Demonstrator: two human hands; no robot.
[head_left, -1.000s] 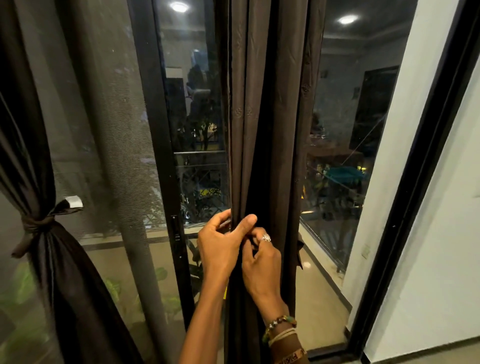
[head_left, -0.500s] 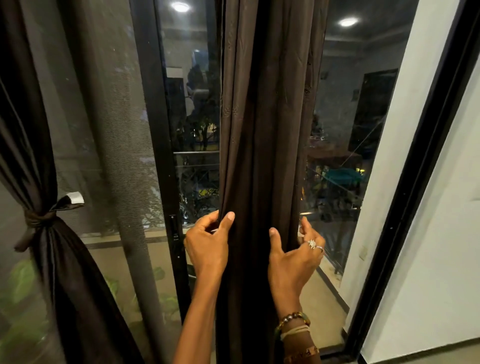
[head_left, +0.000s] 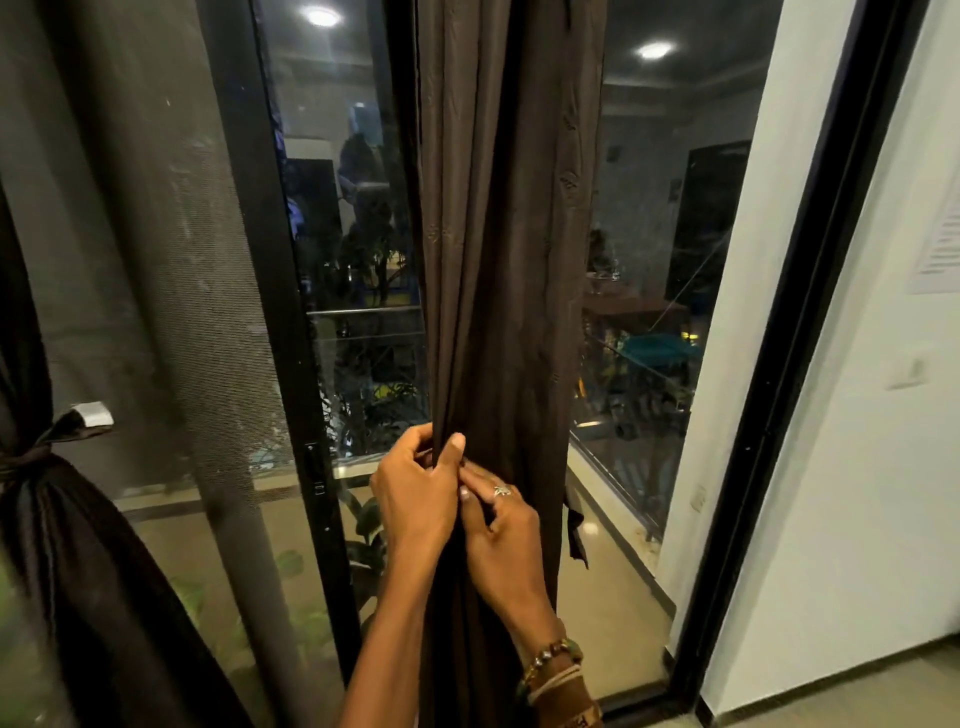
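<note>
Dark glass of a sliding door (head_left: 358, 291) fills the background, with a black door frame (head_left: 275, 312) to the left of the fingers and a grey mesh screen (head_left: 130, 260) further left. The brown curtain (head_left: 498, 260) hangs straight down in front of the glass, bunched into a narrow column that runs from above the fingers down between both wrists.

The left hand (head_left: 415, 499) has its fingers curled round the column's left edge, thumb laid up over a front fold. The right hand (head_left: 501, 535) touches it, and its fingertips pinch the folds just below that thumb; a ring (head_left: 501, 490) shows on one finger. Both hands seem to squeeze the cloth together at one height so the gathered folds do not spread out again.

Far left of the fingers, a tied curtain (head_left: 62, 545) is cinched by a tie-back (head_left: 26, 462) at about the same height, which suggests that this one is being gathered to match. A dark strip (head_left: 575, 535) dangles from the column's edge just right of the right hand; it may be this curtain's own tie, though that cannot be told for certain.
</note>
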